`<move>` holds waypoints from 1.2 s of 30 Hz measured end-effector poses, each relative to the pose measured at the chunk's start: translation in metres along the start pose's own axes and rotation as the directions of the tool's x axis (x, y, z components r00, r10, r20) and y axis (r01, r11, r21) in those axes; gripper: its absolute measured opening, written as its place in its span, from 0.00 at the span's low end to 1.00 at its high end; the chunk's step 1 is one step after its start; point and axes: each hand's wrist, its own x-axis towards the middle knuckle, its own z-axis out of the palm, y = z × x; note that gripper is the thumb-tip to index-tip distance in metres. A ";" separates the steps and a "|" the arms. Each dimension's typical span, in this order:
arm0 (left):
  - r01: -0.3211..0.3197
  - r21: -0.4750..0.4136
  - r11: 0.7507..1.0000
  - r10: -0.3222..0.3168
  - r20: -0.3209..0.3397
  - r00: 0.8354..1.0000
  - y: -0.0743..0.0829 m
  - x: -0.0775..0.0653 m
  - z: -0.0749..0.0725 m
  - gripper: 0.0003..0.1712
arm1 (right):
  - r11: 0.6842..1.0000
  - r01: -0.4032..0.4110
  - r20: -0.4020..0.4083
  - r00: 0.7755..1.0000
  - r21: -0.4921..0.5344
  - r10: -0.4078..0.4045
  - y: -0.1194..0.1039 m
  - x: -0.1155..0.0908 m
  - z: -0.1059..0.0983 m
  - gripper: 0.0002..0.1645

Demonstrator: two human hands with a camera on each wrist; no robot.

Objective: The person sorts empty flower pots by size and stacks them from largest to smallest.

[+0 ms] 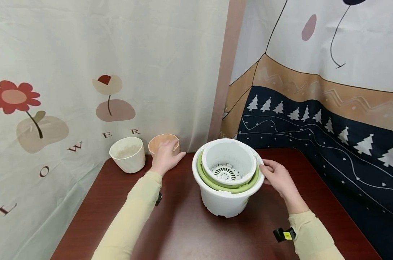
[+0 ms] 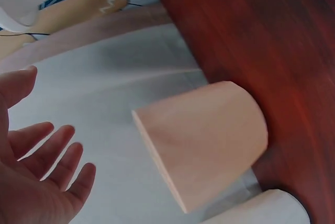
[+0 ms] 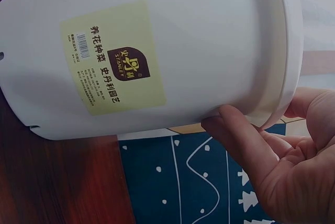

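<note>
A large white plastic flowerpot [image 1: 223,202] stands on the table, with a green pot [image 1: 201,169] nested in it and a smaller white pot [image 1: 228,157] with a slotted bottom innermost. My right hand [image 1: 277,177] grips the large pot's rim at its right side. In the right wrist view that pot's wall bears a yellow-green label [image 3: 115,59]. My left hand [image 1: 167,157] is over a peach-coloured pot [image 2: 204,140] at the back of the table. Its fingers are spread and loosely bent, apart from the pot in the left wrist view.
A cream-white pot [image 1: 129,159] stands left of the peach one, at the table's back left corner. The dark red wooden table [image 1: 183,231] meets a pale printed curtain [image 1: 167,72] behind and a navy tree-patterned cloth [image 1: 313,144] on the right.
</note>
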 end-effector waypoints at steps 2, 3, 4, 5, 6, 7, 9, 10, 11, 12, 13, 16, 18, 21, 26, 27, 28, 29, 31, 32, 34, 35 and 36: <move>-0.006 0.038 0.999 0.007 -0.015 1.000 -0.005 0.000 0.003 0.30 | 1.000 -0.003 0.000 1.000 0.000 0.003 0.001 0.000 0.000 0.33; -0.010 0.056 0.998 0.011 -0.020 1.000 -0.008 0.000 0.005 0.30 | 1.000 -0.003 0.001 1.000 0.000 0.003 0.001 0.001 0.000 0.33; -0.011 0.071 0.997 0.012 -0.023 1.000 -0.010 0.000 0.006 0.30 | 1.000 -0.004 0.001 1.000 -0.001 0.004 0.002 0.001 0.000 0.33; -0.009 0.087 0.996 0.011 -0.024 1.000 -0.013 0.001 0.008 0.31 | 1.000 0.000 0.003 1.000 -0.005 0.000 0.002 0.001 0.000 0.33; -0.010 0.103 0.995 0.012 -0.024 1.000 -0.015 0.001 0.009 0.31 | 1.000 -0.002 0.001 1.000 -0.006 0.002 0.003 0.001 0.001 0.33; -0.011 0.118 0.993 0.014 -0.022 1.000 -0.017 0.001 0.010 0.31 | 1.000 0.000 0.000 1.000 -0.008 0.000 0.003 0.001 0.001 0.33; -0.012 0.143 0.990 0.014 -0.012 1.000 -0.021 0.002 0.011 0.32 | 1.000 0.002 -0.001 1.000 -0.012 -0.002 0.004 0.002 0.000 0.33; -0.012 0.151 0.988 0.013 -0.005 1.000 -0.022 0.002 0.012 0.32 | 1.000 0.003 -0.002 1.000 -0.014 -0.003 0.004 0.002 0.000 0.33; -0.012 0.161 0.987 0.012 0.002 1.000 -0.024 0.002 0.013 0.33 | 1.000 0.005 -0.002 1.000 -0.016 -0.005 0.004 0.002 0.000 0.33; -0.012 0.167 0.986 0.011 0.008 1.000 -0.025 0.002 0.013 0.34 | 1.000 0.000 -0.006 1.000 -0.014 0.000 0.004 0.002 0.000 0.32; -0.012 0.172 0.985 0.010 0.014 1.000 -0.027 0.003 0.014 0.34 | 1.000 0.001 -0.005 1.000 -0.015 -0.001 0.003 0.002 -0.001 0.32; -0.009 0.185 0.983 0.005 0.022 1.000 -0.031 0.003 0.018 0.37 | 1.000 0.002 -0.005 1.000 -0.018 -0.002 0.003 0.002 -0.001 0.33; -0.005 0.200 0.980 0.000 0.024 1.000 -0.035 0.003 0.022 0.38 | 1.000 -0.001 -0.007 1.000 -0.017 0.001 0.003 0.002 -0.001 0.33; 0.007 0.220 0.976 -0.013 0.026 1.000 -0.039 0.002 0.028 0.39 | 1.000 -0.004 -0.006 1.000 -0.015 0.004 0.003 0.002 -0.001 0.33; 0.027 0.236 0.971 -0.033 0.023 0.999 -0.044 -0.001 0.034 0.39 | 1.000 0.000 -0.008 1.000 -0.012 0.000 0.004 0.003 -0.001 0.33; 0.030 0.239 0.971 -0.037 0.025 0.999 -0.045 -0.002 0.035 0.39 | 1.000 0.001 -0.009 1.000 -0.014 -0.001 0.004 0.003 -0.001 0.33; 0.036 0.244 0.969 -0.045 0.030 0.999 -0.046 -0.002 0.036 0.38 | 1.000 0.002 -0.010 1.000 -0.013 -0.002 0.004 0.003 0.000 0.33; 0.041 0.252 0.967 -0.052 0.036 0.998 -0.048 -0.002 0.037 0.38 | 1.000 0.003 -0.010 1.000 -0.014 -0.003 0.004 0.003 0.000 0.33; 0.050 0.267 0.963 -0.065 0.048 0.997 -0.051 -0.001 0.039 0.38 | 1.000 0.004 -0.010 1.000 -0.014 -0.004 0.004 0.003 0.000 0.33; 0.057 0.275 0.960 -0.074 0.053 0.996 -0.053 -0.001 0.040 0.38 | 1.000 0.003 -0.010 1.000 -0.013 -0.003 0.004 0.003 0.000 0.33; 0.073 0.286 0.955 -0.094 0.064 0.993 -0.054 -0.001 0.041 0.38 | 1.000 0.001 -0.010 1.000 -0.013 -0.001 0.004 0.003 0.000 0.33; 0.077 0.293 0.953 -0.100 0.064 0.993 -0.055 -0.001 0.041 0.38 | 1.000 0.001 -0.010 1.000 -0.013 -0.001 0.004 0.003 0.000 0.33; 0.083 0.295 0.952 -0.106 0.064 0.992 -0.055 -0.001 0.041 0.37 | 1.000 -0.001 -0.012 1.000 -0.011 0.001 0.004 0.003 0.000 0.33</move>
